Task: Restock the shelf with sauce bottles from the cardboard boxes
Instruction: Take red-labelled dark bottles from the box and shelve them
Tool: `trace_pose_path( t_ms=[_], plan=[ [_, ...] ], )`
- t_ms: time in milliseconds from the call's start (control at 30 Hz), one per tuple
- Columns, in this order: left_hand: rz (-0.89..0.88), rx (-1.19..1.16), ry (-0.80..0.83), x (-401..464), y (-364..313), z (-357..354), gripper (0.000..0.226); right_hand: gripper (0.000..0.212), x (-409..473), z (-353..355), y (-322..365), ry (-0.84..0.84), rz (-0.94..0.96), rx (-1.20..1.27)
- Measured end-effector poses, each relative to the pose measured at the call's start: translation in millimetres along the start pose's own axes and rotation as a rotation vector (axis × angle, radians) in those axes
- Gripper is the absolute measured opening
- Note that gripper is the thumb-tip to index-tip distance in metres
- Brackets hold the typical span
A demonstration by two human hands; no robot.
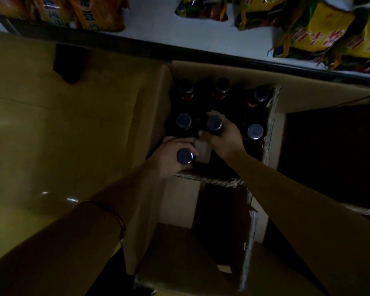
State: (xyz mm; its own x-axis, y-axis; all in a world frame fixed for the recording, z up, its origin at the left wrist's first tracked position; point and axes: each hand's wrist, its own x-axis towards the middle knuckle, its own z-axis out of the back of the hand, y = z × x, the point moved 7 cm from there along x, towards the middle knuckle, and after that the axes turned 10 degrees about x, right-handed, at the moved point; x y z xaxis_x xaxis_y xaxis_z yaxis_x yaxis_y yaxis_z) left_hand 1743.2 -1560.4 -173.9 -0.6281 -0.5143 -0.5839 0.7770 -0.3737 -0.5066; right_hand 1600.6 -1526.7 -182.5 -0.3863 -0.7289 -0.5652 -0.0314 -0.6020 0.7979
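Unloading step, centre frame: left hand (173, 155) curls round one sauce bottle (184, 156) at the open cardboard box (273, 129) edge; right hand (224, 135) grips a second bottle (214, 123) inside. Next: lift both toward the shelf (158, 33), upper frame.

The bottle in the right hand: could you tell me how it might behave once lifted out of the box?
The bottle looks dark and full, so probably heavy for its size. The right hand grips only its neck, so it may swing. Its tall, narrow shape probably tips easily.
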Motion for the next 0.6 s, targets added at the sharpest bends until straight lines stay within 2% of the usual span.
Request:
trace_pose_path(
  t_ms=[100, 200, 400, 500, 600],
  plan=[
    [-0.038, 0.017, 0.013, 6, 2, -6, 0.037, 0.046, 3, -3, 2, -0.115, 0.086, -0.027],
    [-0.055, 0.01, -0.014, 9, 1, -8, 0.032, 0.038, 10, -10, 5, -0.177, 0.115, -0.153],
    [-0.067, -0.178, -0.026, -2, -4, -7, 0.026, 0.034, -11, 6, 16, -0.133, 0.143, -0.181],
    [0.048, -0.27, -0.078, -20, -5, 3, 0.024, 0.026, -36, 16, 23, -0.056, 0.132, -0.156],
    [0.065, -0.315, -0.168, -43, -20, 28, 0.021, 0.02, -69, 35, 41, -0.028, 0.147, -0.132]
  ],
)
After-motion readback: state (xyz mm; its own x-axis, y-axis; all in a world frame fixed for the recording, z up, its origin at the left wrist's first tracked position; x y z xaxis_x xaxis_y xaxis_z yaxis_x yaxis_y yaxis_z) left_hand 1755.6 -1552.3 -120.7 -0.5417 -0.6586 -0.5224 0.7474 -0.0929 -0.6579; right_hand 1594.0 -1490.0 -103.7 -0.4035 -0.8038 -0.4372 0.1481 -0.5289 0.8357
